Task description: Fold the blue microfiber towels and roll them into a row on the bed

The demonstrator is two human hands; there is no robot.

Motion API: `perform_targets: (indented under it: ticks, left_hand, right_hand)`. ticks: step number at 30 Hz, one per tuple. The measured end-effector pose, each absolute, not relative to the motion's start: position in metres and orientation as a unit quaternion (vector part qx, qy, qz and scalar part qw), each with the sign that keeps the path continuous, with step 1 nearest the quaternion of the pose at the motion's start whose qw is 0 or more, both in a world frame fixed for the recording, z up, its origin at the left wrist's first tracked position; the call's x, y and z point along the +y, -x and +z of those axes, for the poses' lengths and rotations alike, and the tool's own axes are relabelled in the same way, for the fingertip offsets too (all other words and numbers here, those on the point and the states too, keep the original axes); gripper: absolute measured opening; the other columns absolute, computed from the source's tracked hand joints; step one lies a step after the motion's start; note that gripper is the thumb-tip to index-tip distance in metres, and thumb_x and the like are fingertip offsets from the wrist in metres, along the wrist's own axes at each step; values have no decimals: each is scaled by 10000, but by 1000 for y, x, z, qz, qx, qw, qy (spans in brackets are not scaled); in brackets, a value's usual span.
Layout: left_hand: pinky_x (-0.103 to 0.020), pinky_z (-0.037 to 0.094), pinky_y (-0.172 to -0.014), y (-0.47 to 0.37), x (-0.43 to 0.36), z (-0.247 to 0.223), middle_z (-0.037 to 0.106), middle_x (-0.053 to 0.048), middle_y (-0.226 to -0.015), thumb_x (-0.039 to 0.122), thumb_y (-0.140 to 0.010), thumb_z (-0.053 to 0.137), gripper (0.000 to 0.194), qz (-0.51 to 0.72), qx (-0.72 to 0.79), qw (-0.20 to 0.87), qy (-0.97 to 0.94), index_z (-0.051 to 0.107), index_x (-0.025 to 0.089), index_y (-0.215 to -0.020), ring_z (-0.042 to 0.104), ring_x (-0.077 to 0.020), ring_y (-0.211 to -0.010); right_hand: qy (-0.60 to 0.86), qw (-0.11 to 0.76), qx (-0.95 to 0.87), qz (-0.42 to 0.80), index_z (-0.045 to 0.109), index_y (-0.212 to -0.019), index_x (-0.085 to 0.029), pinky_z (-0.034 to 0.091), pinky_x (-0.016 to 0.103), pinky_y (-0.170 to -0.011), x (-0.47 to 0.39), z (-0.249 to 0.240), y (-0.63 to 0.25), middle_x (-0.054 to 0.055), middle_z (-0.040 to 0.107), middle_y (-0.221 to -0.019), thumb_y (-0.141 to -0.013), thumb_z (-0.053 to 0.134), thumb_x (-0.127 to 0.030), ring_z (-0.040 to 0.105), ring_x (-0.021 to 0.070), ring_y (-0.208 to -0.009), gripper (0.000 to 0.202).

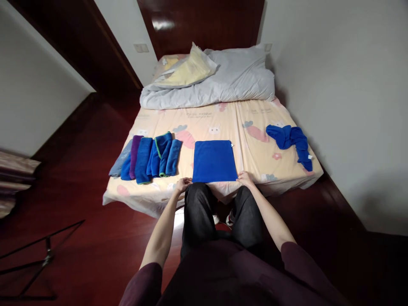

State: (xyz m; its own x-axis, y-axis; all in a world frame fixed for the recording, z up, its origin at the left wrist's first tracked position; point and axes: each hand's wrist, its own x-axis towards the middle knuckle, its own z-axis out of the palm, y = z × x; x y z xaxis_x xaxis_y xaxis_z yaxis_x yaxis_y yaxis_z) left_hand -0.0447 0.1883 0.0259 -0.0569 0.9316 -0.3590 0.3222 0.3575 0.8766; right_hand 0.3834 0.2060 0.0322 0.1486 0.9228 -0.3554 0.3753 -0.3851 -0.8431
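Between my left grip (183, 184) and right grip (245, 178), each pinching a near corner, one blue towel (214, 161) lies flat; left of it, at least five folded towels (143, 160); right of it, one crumpled cloth (287, 137).

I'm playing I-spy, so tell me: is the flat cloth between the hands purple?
No, the flat cloth between the left hand and right hand is blue.

— How does the flat blue cloth (214, 161) on the bed (178, 119) look?
— Matt, smooth. The rolled towels (143, 161) on the bed's left seem plush.
— Behind the bed?
— A glossy wood headboard (204, 25). The floor (89, 182) beside the bed shines.
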Motion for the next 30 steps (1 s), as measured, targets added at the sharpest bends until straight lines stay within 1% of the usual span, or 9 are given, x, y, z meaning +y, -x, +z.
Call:
perform_targets:
  ticks: [3, 8, 11, 15, 17, 20, 24, 27, 30]
  left_hand:
    - [-390, 576, -861, 46, 188, 26, 787, -79, -767, 442, -443, 942, 471, 288, 661, 501, -480, 717, 200, -779, 770, -300, -856]
    - [-375, 569, -783, 46, 189, 26, 804, -106, -829, 587, -427, 953, 663, 301, 666, 494, -471, 751, 185, -915, 770, -321, -891]
    - [-377, 578, -784, 43, 188, 27, 803, -104, -835, 615, -437, 947, 725, 338, 657, 506, -445, 745, 172, -974, 767, -301, -866]
    - [-376, 582, -820, 42, 186, 29, 797, -96, -831, 602, -460, 947, 728, 358, 658, 504, -429, 740, 161, -1000, 760, -277, -865]
    - [-371, 581, -817, 43, 184, 30, 794, -96, -832, 592, -481, 947, 718, 351, 656, 505, -436, 741, 156, -1013, 757, -267, -851]
    - [-384, 578, -834, 45, 182, 32, 794, -105, -835, 565, -494, 943, 666, 336, 652, 501, -459, 741, 160, -982, 756, -272, -846]
    - [-414, 564, -886, 48, 184, 33, 783, -92, -789, 524, -486, 928, 570, 294, 650, 491, -501, 730, 184, -898, 753, -288, -847]
    - [-399, 563, -829, 54, 190, 33, 769, -74, -763, 538, -452, 942, 609, 264, 631, 524, -508, 722, 188, -899, 740, -278, -806]
    - [-374, 560, -788, 62, 205, 38, 783, -81, -838, 536, -425, 978, 659, 238, 596, 589, -490, 722, 185, -921, 739, -266, -812]
  right_hand:
    - [680, 311, -458, 481, 610, -737, -202, 523, 249, -598, 203, 37, -382, -37, 653, -586, -502, 917, -143, 669, 174, -618, 390]
    - [667, 387, -397, 498, 652, -799, -190, 558, 280, -680, 202, 40, -374, 74, 773, -800, -547, 950, -271, 731, 216, -784, 399]
    - [667, 395, -376, 508, 650, -780, -191, 533, 278, -639, 203, 40, -373, 105, 786, -838, -535, 955, -329, 720, 222, -779, 415]
    - [676, 379, -366, 515, 619, -754, -202, 407, 235, -510, 200, 42, -379, 79, 775, -807, -499, 939, -389, 666, 192, -701, 451]
    - [677, 371, -371, 516, 596, -743, -208, 347, 218, -483, 197, 45, -382, 50, 755, -773, -490, 922, -419, 626, 169, -660, 464]
    - [680, 356, -378, 518, 573, -704, -210, 309, 211, -473, 193, 48, -383, 13, 701, -684, -475, 911, -423, 563, 140, -597, 461]
    - [688, 321, -386, 525, 560, -647, -207, 282, 207, -471, 192, 48, -382, -32, 607, -565, -477, 909, -370, 471, 107, -520, 421]
    - [682, 312, -378, 543, 575, -659, -202, 232, 201, -456, 195, 46, -383, -48, 574, -548, -483, 905, -326, 420, 87, -493, 394]
    - [657, 308, -373, 578, 627, -727, -193, 193, 204, -439, 204, 43, -388, -36, 601, -593, -491, 930, -335, 412, 78, -486, 410]
